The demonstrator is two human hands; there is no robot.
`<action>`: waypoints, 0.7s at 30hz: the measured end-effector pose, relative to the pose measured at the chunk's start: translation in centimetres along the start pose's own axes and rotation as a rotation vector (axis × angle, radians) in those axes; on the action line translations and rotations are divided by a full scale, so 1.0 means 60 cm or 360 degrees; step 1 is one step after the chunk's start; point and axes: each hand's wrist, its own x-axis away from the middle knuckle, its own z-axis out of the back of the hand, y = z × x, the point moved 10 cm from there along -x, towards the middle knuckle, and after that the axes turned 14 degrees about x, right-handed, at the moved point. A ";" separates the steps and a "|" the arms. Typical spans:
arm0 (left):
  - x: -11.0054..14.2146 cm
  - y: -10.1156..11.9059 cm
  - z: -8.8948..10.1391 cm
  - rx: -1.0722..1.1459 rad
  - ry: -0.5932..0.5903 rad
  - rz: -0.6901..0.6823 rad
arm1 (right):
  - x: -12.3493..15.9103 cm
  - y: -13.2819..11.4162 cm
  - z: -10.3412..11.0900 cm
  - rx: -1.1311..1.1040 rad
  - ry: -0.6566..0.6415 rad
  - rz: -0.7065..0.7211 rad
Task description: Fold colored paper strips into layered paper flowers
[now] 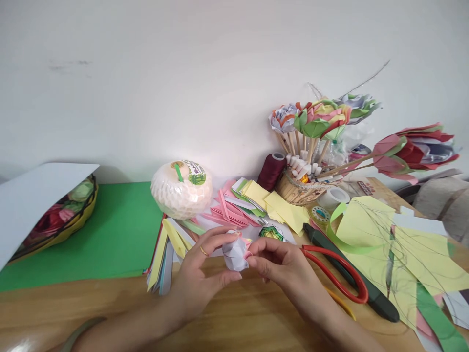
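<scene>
A small folded paper flower (235,254), white outside with some pink at its right side, is held between both hands above the table's front part. My left hand (205,259), with a ring on one finger, closes round the flower's left side, thumb below and fingers above. On the right, my right hand (274,259) pinches a pink petal at the flower's edge between thumb and fingers. Just behind lies a round green and yellow folded paper piece (271,233). Pink folded paper strips (225,212) are heaped beyond the hands.
Red-handled scissors (361,288) and a dark green tool (381,305) lie at right, near yellow paper sheets (366,225) with loose wires. A basket (298,188) of paper flowers, a maroon thread spool (271,172) and a wrapped coconut (181,193) stand behind. Green card (124,230) lies left.
</scene>
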 end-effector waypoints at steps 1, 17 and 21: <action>0.000 -0.002 0.000 0.0016 -0.0003 0.0013 | 0.001 -0.005 -0.002 0.0006 -0.0029 0.0034; -0.001 -0.013 -0.002 -0.0002 0.0010 0.0131 | -0.002 -0.008 -0.001 0.0181 -0.0032 0.0154; -0.004 -0.009 -0.001 0.0026 0.0021 0.0107 | 0.006 -0.028 0.010 0.0537 0.0128 0.0293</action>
